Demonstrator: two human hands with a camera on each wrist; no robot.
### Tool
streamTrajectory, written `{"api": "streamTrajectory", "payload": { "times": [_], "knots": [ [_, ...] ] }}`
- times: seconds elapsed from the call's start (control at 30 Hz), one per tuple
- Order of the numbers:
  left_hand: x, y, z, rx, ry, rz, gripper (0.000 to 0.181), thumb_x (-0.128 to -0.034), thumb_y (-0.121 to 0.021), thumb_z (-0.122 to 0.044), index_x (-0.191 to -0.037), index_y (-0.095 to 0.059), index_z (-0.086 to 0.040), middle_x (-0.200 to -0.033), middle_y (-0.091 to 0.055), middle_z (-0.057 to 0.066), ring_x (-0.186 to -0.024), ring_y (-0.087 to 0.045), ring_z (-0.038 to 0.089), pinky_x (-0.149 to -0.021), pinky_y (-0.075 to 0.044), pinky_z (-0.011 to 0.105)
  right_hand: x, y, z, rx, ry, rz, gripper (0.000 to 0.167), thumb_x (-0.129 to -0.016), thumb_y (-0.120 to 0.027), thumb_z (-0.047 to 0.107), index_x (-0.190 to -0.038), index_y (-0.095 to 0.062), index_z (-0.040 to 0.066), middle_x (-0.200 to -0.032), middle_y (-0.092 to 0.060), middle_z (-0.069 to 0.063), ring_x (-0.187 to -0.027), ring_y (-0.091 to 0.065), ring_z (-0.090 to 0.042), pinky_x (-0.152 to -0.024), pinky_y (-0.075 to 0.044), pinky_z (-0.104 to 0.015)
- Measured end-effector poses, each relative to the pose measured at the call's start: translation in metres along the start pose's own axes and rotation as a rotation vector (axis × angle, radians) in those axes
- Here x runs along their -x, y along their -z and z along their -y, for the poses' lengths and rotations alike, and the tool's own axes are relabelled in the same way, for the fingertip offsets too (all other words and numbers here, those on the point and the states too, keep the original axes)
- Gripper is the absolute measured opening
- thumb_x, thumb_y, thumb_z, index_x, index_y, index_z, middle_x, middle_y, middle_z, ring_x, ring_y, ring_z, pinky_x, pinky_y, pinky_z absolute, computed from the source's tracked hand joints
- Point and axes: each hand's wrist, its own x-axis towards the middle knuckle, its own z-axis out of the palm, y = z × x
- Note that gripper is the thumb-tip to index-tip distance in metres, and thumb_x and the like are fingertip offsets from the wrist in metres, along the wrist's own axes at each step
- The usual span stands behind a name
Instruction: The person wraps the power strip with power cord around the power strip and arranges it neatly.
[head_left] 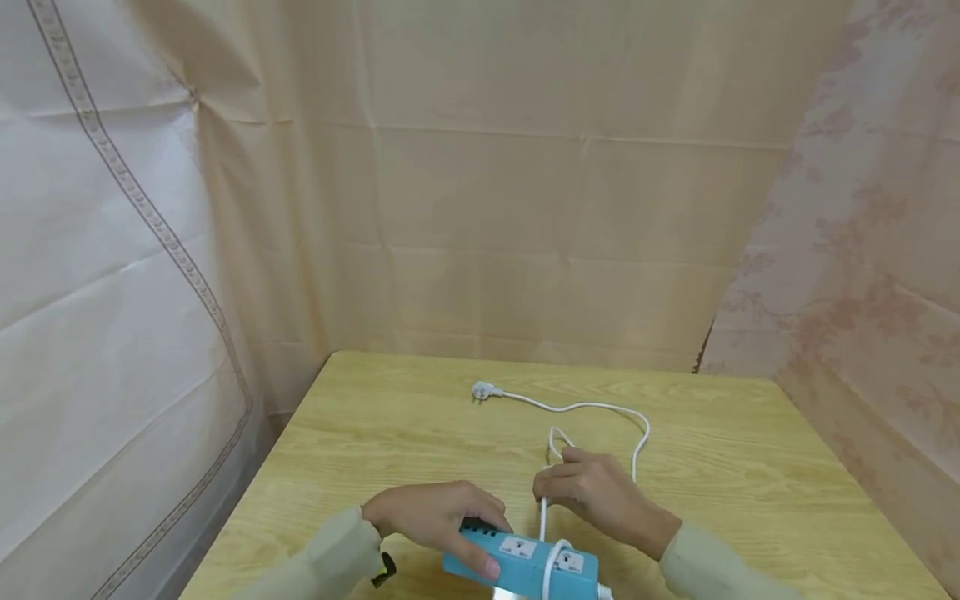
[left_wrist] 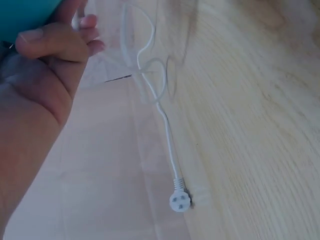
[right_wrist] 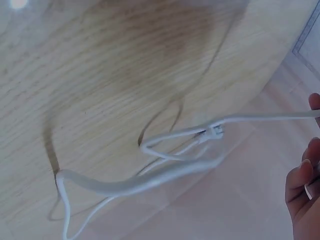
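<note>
A light-blue power strip [head_left: 529, 571] with white sockets is near the table's front edge, raised at least partly in my left hand [head_left: 442, 512]. The left thumb lies over its top and the other fingers go round the far side. One turn of its white cord [head_left: 592, 405] wraps across the strip's right end. My right hand [head_left: 600, 492] pinches the cord just beyond the strip, and a small loop rises past the fingertips. In the right wrist view, slack cord [right_wrist: 105, 187] hangs in loops beside the fingers. The white plug [left_wrist: 180, 201] lies farther back, prongs showing.
The wood-grain table [head_left: 360, 417] reaches back to a beige cloth [head_left: 480, 208]. Pale cloth [head_left: 112, 275] hangs on the left and patterned cloth [head_left: 862, 250] on the right. The cord's far stretch curves across the table behind my right hand.
</note>
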Motion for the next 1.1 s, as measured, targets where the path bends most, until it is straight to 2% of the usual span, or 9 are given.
{"api": "streamTrajectory", "payload": {
  "times": [0.07, 0.2, 0.37, 0.53, 0.6, 0.8, 0.93, 1.1],
  "knots": [
    [-0.001, -0.002, 0.001, 0.004, 0.022, 0.011, 0.02, -0.0996, -0.07, -0.018, -0.118, -0.073, -0.011, -0.097, -0.06, -0.017, -0.08, -0.051, -0.005, -0.071, -0.047, 0.018, 0.0, 0.002, -0.002, 0.014, -0.007, -0.016, 0.023, -0.075, -0.085, 0.016, -0.095, -0.079, 0.025, -0.1, -0.075, 0.017, -0.07, -0.042, 0.001, -0.063, -0.037, -0.007],
    [-0.004, -0.005, 0.001, -0.067, 0.079, -0.019, 0.018, -0.1008, -0.068, -0.027, -0.108, -0.074, -0.013, -0.09, -0.06, -0.019, -0.073, -0.051, -0.006, -0.064, -0.046, 0.017, 0.0, 0.004, -0.005, 0.075, -0.02, -0.01, 0.022, -0.073, -0.086, 0.016, -0.094, -0.08, 0.023, -0.097, -0.076, 0.015, -0.072, -0.046, -0.001, -0.066, -0.044, -0.009],
    [-0.005, -0.007, 0.0, -0.121, 0.137, -0.078, 0.029, -0.1013, -0.064, -0.038, -0.09, -0.074, -0.013, -0.074, -0.057, -0.02, -0.06, -0.045, -0.006, -0.055, -0.039, 0.014, 0.0, 0.004, -0.005, 0.124, -0.031, -0.02, 0.021, -0.072, -0.088, 0.018, -0.091, -0.081, 0.022, -0.092, -0.077, 0.013, -0.069, -0.041, -0.002, -0.064, -0.041, -0.006],
    [-0.005, -0.009, 0.0, -0.169, 0.22, -0.166, 0.034, -0.0972, -0.067, -0.047, -0.078, -0.073, -0.019, -0.061, -0.051, -0.022, -0.05, -0.038, -0.005, -0.049, -0.032, 0.015, -0.002, 0.004, -0.002, 0.166, -0.001, -0.054, 0.008, -0.081, -0.08, 0.026, -0.088, -0.08, 0.022, -0.088, -0.076, 0.015, -0.067, -0.041, -0.002, -0.061, -0.041, -0.008],
    [-0.005, -0.011, 0.0, -0.209, 0.267, -0.205, 0.036, -0.094, -0.069, -0.052, -0.075, -0.071, -0.022, -0.057, -0.048, -0.022, -0.048, -0.035, -0.005, -0.048, -0.03, 0.016, -0.004, 0.004, -0.001, 0.177, 0.011, -0.063, 0.009, -0.085, -0.078, 0.03, -0.088, -0.08, 0.021, -0.087, -0.075, 0.016, -0.067, -0.039, -0.003, -0.06, -0.04, -0.009],
    [-0.008, -0.017, 0.001, -0.337, 0.377, -0.33, 0.043, -0.0889, -0.071, -0.06, -0.066, -0.064, -0.024, -0.05, -0.036, -0.02, -0.044, -0.025, -0.003, -0.044, -0.023, 0.017, -0.006, 0.003, 0.005, 0.175, 0.009, -0.07, 0.013, -0.079, -0.085, 0.028, -0.087, -0.079, 0.019, -0.082, -0.073, 0.014, -0.068, -0.035, -0.004, -0.06, -0.034, -0.009],
    [-0.011, -0.021, 0.002, -0.388, 0.411, -0.392, 0.049, -0.0877, -0.07, -0.064, -0.061, -0.058, -0.024, -0.049, -0.031, -0.02, -0.043, -0.022, -0.002, -0.042, -0.019, 0.018, -0.006, 0.002, 0.009, 0.175, -0.031, -0.049, 0.014, -0.076, -0.088, 0.022, -0.086, -0.079, 0.018, -0.08, -0.071, 0.013, -0.069, -0.036, -0.003, -0.059, -0.035, -0.009],
    [-0.012, -0.023, 0.003, -0.423, 0.43, -0.467, 0.05, -0.0875, -0.068, -0.067, -0.063, -0.061, -0.024, -0.047, -0.038, -0.021, -0.04, -0.027, -0.003, -0.04, -0.022, 0.018, -0.006, 0.002, 0.011, 0.15, -0.092, -0.034, 0.016, -0.076, -0.089, 0.013, -0.088, -0.078, 0.016, -0.082, -0.068, 0.011, -0.072, -0.042, -0.004, -0.059, -0.04, -0.01]
  ]
}}
